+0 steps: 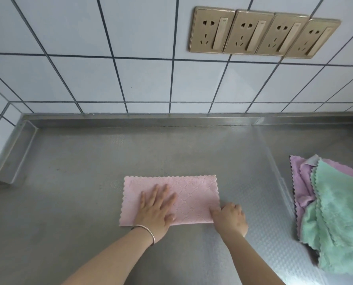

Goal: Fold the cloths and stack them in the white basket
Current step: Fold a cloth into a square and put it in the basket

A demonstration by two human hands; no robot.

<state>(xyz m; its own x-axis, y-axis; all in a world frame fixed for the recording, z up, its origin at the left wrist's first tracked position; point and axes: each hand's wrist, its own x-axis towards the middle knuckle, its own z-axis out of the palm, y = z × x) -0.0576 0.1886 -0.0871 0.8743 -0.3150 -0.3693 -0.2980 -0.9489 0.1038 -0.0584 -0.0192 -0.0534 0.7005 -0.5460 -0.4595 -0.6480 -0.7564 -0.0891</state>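
Note:
A pink cloth [189, 192], folded into a long rectangle, lies flat on the steel counter in front of me. My left hand [156, 209] rests flat on its left half with straight, spread fingers. My right hand [231, 218] pinches the cloth's near right corner with curled fingers. A loose pile of green cloths [340, 219] and purple cloths [301, 182] sits at the right edge of the view. No white basket is in view.
The steel counter [79, 182] has a raised rim along the back and the left side. A tiled wall [109, 75] rises behind it, with several gold sockets [262, 32] at the upper right.

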